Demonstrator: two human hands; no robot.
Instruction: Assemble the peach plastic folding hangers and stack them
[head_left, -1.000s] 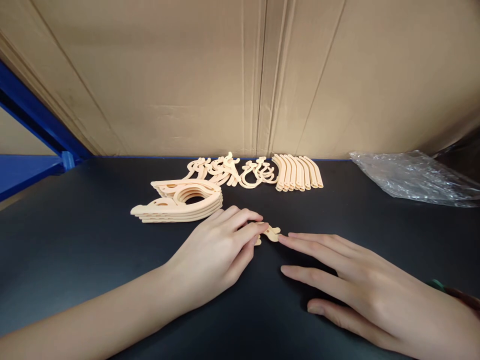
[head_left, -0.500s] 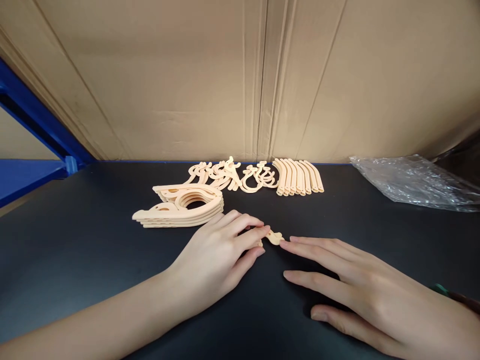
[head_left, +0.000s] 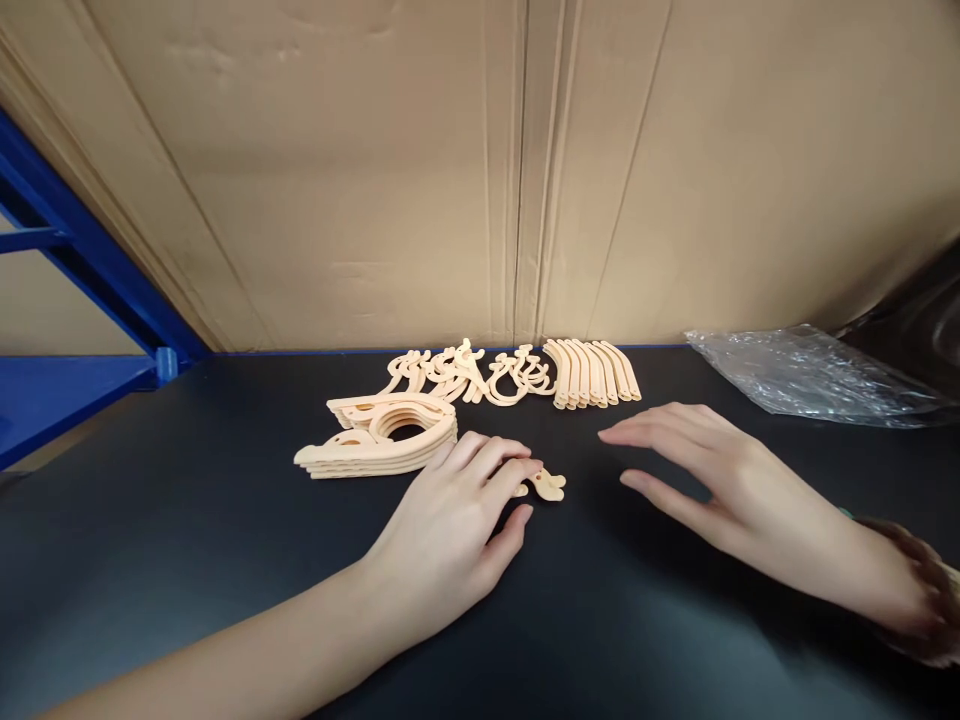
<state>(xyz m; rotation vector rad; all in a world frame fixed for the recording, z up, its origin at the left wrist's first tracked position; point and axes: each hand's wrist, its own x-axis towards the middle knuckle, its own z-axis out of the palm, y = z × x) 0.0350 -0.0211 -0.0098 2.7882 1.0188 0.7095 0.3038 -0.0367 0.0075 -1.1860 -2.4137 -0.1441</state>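
Note:
My left hand lies over a beige plastic hanger hook on the dark tabletop, its fingers curled on it. Only the hook's end sticks out past the fingertips; the rest is covered. My right hand is in the air to the right, fingers stretched out with the thumb apart, and holds nothing. Beside my left hand stands a stack of beige folding hangers. Farther back are a loose pile of hanger hooks and a row of curved hanger arms, the latter nearer to my right hand.
A crumpled clear plastic bag lies at the back right of the black table. Cardboard walls off the back. A blue metal frame rises at the left edge.
My right hand has drawn away from the hook, rising back and to the right toward the hanger arms. My left hand has stayed on the hook, and the view has shifted slightly.

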